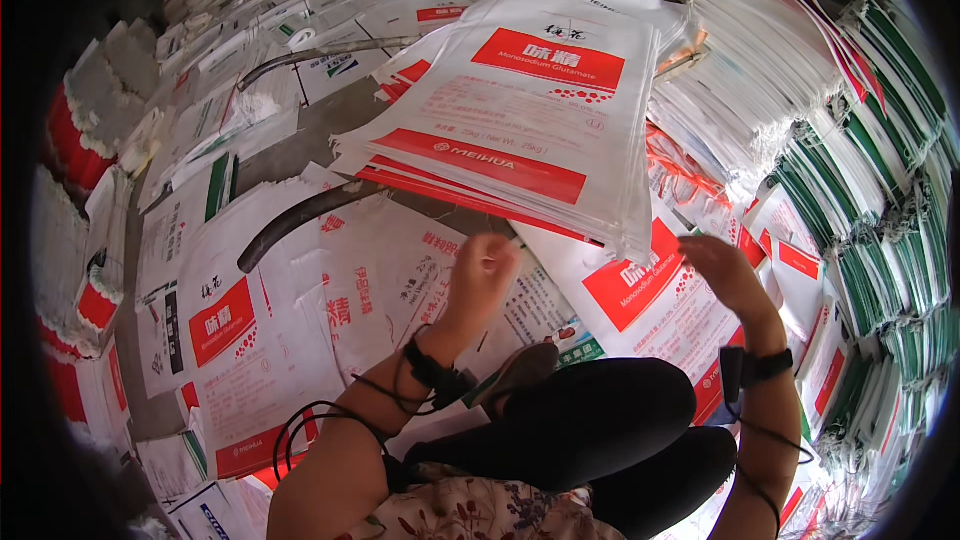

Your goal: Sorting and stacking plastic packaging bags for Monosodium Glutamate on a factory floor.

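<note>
A stack of flat white woven sacks (520,100) with red printed panels lies in front of me, raised on dark curved bars (300,225). My left hand (487,270) is just below the stack's near edge, its fingers curled in, with nothing visible in them. To the right of the stack's near corner, my right hand (718,268) hangs over a loose white-and-red sack (625,300). Its fingers are bent but apart, and it appears to hold nothing. Both wrists wear black straps with cables.
Tall piles of folded white sacks (745,70) and green-edged sacks (860,180) rise on the right. More red-and-white bundles (80,140) stand at the left. Loose sacks (225,340) cover much of the floor, and my bent knees (600,400) are close in front.
</note>
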Motion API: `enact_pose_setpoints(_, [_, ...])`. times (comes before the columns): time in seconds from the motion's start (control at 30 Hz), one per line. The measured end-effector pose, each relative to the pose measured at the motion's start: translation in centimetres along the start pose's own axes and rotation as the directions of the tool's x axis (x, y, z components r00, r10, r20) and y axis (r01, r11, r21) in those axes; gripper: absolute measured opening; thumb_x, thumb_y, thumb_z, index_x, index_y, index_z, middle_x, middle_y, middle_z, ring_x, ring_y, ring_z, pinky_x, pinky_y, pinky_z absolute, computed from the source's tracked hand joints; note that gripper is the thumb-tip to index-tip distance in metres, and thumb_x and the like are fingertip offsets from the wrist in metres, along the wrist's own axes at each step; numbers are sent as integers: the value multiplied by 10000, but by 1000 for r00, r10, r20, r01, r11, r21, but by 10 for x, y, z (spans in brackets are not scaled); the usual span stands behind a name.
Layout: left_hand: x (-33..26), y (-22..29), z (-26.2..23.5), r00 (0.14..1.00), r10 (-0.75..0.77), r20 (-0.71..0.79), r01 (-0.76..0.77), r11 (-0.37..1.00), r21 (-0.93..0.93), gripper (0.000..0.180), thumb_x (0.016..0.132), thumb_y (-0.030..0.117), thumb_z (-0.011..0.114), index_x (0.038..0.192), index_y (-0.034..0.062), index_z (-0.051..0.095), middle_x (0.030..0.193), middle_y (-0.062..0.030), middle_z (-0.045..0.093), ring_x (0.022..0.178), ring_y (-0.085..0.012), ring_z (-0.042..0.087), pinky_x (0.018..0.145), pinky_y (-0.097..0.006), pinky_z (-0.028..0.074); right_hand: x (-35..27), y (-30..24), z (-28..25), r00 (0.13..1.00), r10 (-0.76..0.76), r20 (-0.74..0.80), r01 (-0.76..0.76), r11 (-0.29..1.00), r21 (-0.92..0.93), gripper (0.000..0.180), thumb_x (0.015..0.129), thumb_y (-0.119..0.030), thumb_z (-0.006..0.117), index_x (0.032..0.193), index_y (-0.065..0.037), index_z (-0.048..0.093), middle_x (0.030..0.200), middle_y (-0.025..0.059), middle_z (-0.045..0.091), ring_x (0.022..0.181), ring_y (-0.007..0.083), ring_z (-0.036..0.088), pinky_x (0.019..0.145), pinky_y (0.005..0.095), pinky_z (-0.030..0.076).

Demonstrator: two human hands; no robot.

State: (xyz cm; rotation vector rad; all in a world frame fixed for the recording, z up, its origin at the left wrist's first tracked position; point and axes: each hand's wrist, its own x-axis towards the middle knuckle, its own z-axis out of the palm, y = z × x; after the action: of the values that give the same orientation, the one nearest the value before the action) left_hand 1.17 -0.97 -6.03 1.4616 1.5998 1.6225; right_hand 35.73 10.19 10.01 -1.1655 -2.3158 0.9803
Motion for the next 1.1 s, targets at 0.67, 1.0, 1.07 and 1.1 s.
enact_pose_setpoints(0.67, [49,20,4,925,-366,98,202,259,-944,455,931,107,594,1323,-32,411,1275,-154,527,1180,-271,552,1024,-462,467,149,-75,134,946,-304,116,317,780,-540,404,868,-141,550,1268,-82,569,1101,149,657,918,371,643,812,444,516])
enact_pose_setpoints(1.0, [46,22,-1,929,-358,93,219,329,-919,452,958,197,589,1331,1,424,1273,-126,542,1187,-237,552,998,-454,487,113,-115,117,732,-669,127,478,372,-796,617,757,29,574,1325,-211,553,1125,108,638,896,279,661,700,382,557])
enact_pose_setpoints(1.07, [46,21,1,941,-323,102,194,266,-944,526,936,314,634,1315,7,438,1254,-127,557,1165,-239,564,1008,-447,466,105,-101,139,841,-527,119,449,559,-697,531,772,-31,616,1287,-159,583,1135,106,634,951,275,648,724,383,547])
enact_pose_setpoints(1.1, [45,21,3,941,-324,103,195,266,-944,526,936,314,634,1315,7,438,1254,-127,557,1165,-239,564,1008,-447,466,105,-98,141,842,-527,118,449,560,-696,531,772,-31,616,1287,-159,583,1135,106,634,951,275,648,724,383,547])
